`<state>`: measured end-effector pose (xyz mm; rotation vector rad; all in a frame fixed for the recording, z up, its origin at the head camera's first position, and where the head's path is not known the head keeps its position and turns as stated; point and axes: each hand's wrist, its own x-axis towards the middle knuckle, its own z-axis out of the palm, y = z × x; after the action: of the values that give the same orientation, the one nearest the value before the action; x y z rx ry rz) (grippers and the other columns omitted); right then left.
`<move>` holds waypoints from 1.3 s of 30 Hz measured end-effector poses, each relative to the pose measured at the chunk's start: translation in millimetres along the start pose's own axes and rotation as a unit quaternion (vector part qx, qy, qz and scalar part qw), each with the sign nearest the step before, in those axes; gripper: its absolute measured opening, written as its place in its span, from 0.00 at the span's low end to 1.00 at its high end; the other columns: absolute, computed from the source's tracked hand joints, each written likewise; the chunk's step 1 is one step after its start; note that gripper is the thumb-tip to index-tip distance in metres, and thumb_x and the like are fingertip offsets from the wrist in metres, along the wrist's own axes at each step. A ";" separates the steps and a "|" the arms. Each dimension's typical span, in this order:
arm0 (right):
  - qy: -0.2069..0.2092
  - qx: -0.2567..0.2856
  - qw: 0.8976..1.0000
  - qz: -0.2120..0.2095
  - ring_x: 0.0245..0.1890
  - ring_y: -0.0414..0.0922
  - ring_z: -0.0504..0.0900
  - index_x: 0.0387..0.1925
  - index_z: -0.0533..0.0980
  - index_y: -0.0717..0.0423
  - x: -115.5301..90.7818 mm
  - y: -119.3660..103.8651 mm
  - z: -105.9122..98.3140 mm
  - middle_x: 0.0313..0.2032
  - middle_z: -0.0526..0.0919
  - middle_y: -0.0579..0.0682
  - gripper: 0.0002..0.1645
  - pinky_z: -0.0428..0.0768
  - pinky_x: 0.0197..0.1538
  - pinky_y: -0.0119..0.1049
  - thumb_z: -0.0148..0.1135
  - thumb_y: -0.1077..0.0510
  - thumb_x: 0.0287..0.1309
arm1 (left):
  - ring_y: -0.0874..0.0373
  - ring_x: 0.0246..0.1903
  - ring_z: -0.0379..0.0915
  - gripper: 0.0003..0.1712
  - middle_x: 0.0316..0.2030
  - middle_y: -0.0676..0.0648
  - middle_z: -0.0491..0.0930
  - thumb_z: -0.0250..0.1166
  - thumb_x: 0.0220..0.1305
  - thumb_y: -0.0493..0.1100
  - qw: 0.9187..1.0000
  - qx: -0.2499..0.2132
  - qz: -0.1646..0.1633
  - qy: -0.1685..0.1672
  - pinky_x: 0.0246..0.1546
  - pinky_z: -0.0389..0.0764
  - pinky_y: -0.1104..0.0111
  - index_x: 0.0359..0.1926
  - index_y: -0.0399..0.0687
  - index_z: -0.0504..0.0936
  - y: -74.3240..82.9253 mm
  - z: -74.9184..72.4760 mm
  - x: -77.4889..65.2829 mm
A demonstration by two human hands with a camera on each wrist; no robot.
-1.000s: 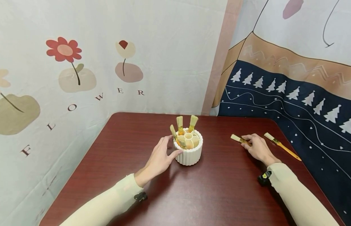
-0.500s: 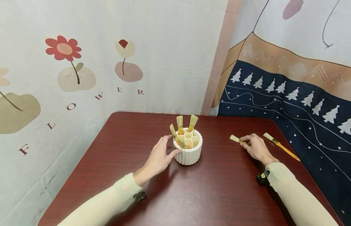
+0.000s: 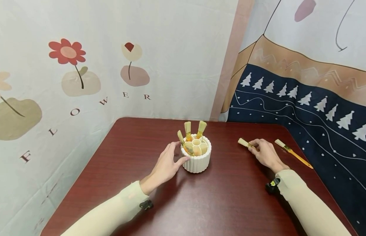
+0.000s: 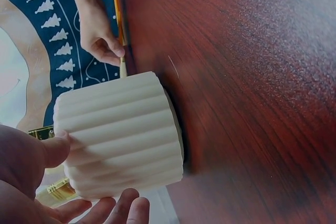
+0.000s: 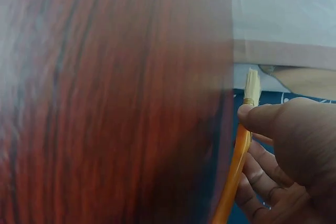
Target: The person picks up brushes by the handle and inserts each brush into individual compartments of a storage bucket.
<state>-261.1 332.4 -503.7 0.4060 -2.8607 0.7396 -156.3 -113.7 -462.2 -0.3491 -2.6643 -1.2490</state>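
Note:
A white ribbed pot [image 3: 196, 164] with a flower-shaped divider inside stands on the table, several flat paintbrushes [image 3: 202, 129] upright in it with bristles up. My left hand [image 3: 165, 165] holds the pot from its left side, thumb at the near rim and fingers round the far side, as the left wrist view also shows against the ribbed wall [image 4: 123, 135]. On the right, my right hand [image 3: 266, 153] pinches a paintbrush [image 5: 235, 169] between thumb and fingers near its metal band. The pale bristles [image 3: 243, 142] point left toward the pot; in the head view the hand hides the orange handle.
Another paintbrush [image 3: 295, 154] with an orange handle lies near the right edge of the dark red table [image 3: 227, 196]. Printed cloths [image 3: 177, 65] hang behind the table and along its right side.
My right hand has shifted slightly left with the paintbrush pinched in it, its bristle end now tilting up a little. My left hand and the pot have stayed in place.

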 end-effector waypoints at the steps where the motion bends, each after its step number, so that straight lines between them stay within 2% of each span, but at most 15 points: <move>1: 0.004 0.001 1.000 -0.001 0.50 0.59 0.88 0.63 0.88 0.64 0.2 -1.8 -0.2 0.57 0.92 0.66 0.16 0.87 0.55 0.56 0.72 0.61 0.82 | 0.36 0.59 0.91 0.37 0.61 0.36 0.85 0.79 0.79 0.50 1.000 0.001 0.000 0.000 0.64 0.90 0.43 0.78 0.39 0.76 -0.1 0.0 0.1; 7: 0.031 0.011 0.999 -0.013 0.47 0.57 0.92 0.63 0.87 0.64 -0.1 -14.7 -0.6 0.54 0.94 0.64 0.17 0.88 0.53 0.53 0.74 0.61 0.81 | 0.36 0.59 0.90 0.37 0.64 0.35 0.85 0.78 0.80 0.51 1.000 0.004 -0.002 -0.002 0.63 0.90 0.43 0.79 0.40 0.76 -0.8 -0.6 0.9; 15: 0.051 0.022 0.998 -0.017 0.42 0.51 0.89 0.65 0.86 0.63 -3.0 -32.2 -2.0 0.48 0.93 0.61 0.19 0.86 0.46 0.40 0.75 0.60 0.80 | 0.39 0.59 0.91 0.38 0.66 0.36 0.85 0.79 0.80 0.52 1.000 0.008 -0.002 -0.005 0.62 0.91 0.45 0.79 0.40 0.76 -2.4 0.5 -0.1; 26: 0.072 0.027 0.996 -0.043 0.41 0.52 0.91 0.67 0.87 0.64 -7.5 -50.9 -3.5 0.48 0.93 0.62 0.21 0.87 0.46 0.36 0.77 0.61 0.78 | 0.40 0.58 0.90 0.37 0.66 0.37 0.85 0.79 0.80 0.52 1.000 0.007 -0.002 -0.005 0.62 0.91 0.44 0.78 0.41 0.76 -3.2 1.1 -2.7; 34: 0.079 0.041 0.994 -0.058 0.41 0.51 0.91 0.66 0.87 0.63 -8.0 -66.8 -6.9 0.49 0.93 0.61 0.21 0.92 0.47 0.44 0.78 0.62 0.77 | 0.38 0.59 0.90 0.37 0.69 0.35 0.83 0.78 0.81 0.52 1.000 0.006 0.001 -0.005 0.63 0.91 0.43 0.79 0.41 0.76 -1.9 -0.7 -0.3; 39: 0.084 0.047 0.993 -0.073 0.41 0.49 0.91 0.65 0.88 0.62 -9.5 -77.0 -7.5 0.49 0.93 0.60 0.20 0.90 0.45 0.35 0.79 0.62 0.76 | 0.40 0.58 0.90 0.37 0.68 0.38 0.84 0.78 0.80 0.53 1.000 0.008 -0.003 -0.003 0.62 0.91 0.44 0.79 0.42 0.76 -2.4 -0.3 -1.0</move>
<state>-228.4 273.4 -464.5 0.5321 -2.6147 0.8407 -156.1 -115.5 -464.0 -0.3441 -2.6808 -1.2289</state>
